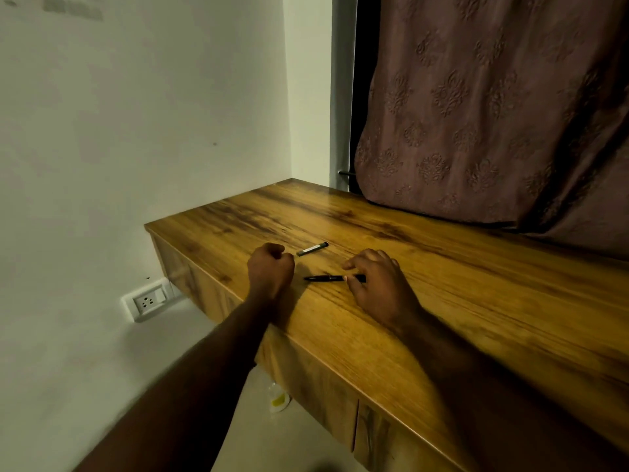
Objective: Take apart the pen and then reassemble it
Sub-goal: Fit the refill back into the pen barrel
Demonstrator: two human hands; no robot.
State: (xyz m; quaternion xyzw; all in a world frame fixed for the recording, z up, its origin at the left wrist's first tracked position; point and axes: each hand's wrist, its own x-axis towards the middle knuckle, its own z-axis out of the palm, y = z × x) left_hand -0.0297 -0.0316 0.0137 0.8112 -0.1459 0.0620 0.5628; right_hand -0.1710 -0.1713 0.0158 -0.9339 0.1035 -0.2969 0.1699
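Slim black pen (326,278) lies at 3 o'clock of the fisted left hand (270,269); the right hand (377,284) has its thumb on it, grip unclear.

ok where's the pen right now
In the head view the black pen lies flat on the wooden desk, just right of the left hand, its right end under the thumb of the right hand.

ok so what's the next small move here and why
Probably close the right hand round the pen and lift it. The pen lies flat on the table with that hand's thumb on it, not yet gripped. The left hand is fisted beside it, seemingly holding nothing, so it could then take the other end.
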